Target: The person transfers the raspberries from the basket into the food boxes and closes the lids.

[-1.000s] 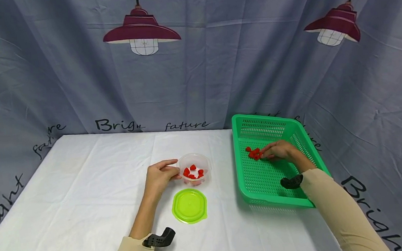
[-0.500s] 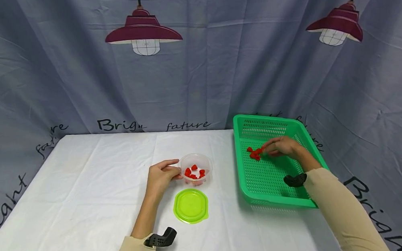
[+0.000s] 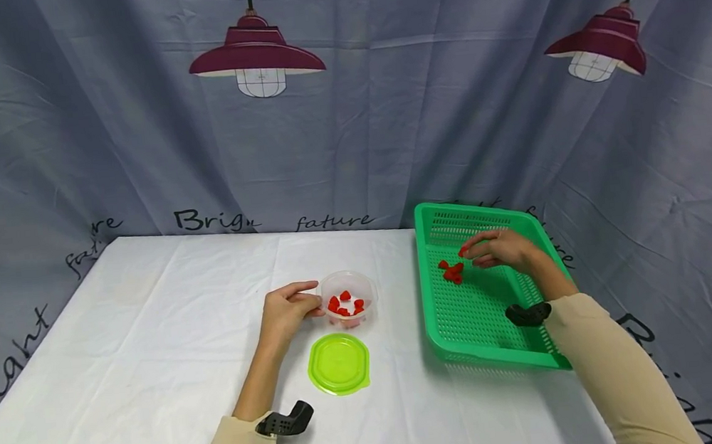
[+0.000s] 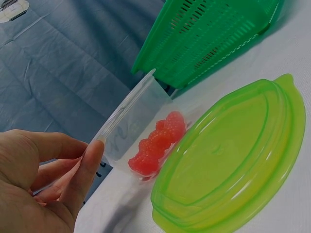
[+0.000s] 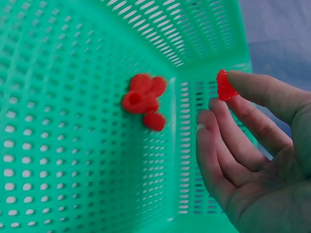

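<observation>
Raspberry point(image 5: 225, 86) pinched in the fingers of the right hand point(image 3: 503, 248) hangs over the green basket point(image 3: 429, 301), seemingly mid-pick, so the next move likely calls for clearing its side toward the plastic tub point(image 4: 146, 104) pinched at the rim by the left hand point(image 3: 283, 315).

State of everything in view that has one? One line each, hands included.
Clear container: upright, uncovered, partly filled.
Green lid: off, lying flat beside the container.
Green basket: upright, open-topped.
Berries in container: loose, at the bottom.
Berries in basket: bunched on its floor.
Left hand: pinching the container's rim.
Right hand: over the basket, pinching one berry.
</observation>
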Action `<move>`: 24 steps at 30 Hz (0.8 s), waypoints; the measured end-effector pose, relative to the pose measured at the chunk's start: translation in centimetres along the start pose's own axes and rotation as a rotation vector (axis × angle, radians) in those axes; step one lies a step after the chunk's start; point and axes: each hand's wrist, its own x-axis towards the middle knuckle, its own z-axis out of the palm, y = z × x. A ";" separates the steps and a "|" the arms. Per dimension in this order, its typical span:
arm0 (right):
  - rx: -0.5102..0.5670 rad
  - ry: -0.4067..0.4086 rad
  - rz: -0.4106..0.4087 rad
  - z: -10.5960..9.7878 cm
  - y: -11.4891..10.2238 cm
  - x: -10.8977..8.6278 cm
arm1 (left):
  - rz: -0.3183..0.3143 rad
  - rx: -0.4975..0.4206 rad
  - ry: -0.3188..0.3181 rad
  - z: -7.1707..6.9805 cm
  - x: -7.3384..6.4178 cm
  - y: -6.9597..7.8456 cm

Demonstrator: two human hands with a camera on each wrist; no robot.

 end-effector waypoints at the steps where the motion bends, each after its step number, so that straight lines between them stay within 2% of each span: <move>1: 0.009 0.005 -0.002 -0.1 -0.3 -0.1 | 0.001 0.001 0.001 0.0 0.0 0.0; 12: -0.002 0.026 -0.057 0.0 -4.2 -1.0 | 0.035 -0.026 0.014 0.1 0.0 0.0; 24: -0.044 0.006 -0.135 4.0 -9.0 -1.0 | 0.024 -0.025 0.006 0.2 0.0 0.2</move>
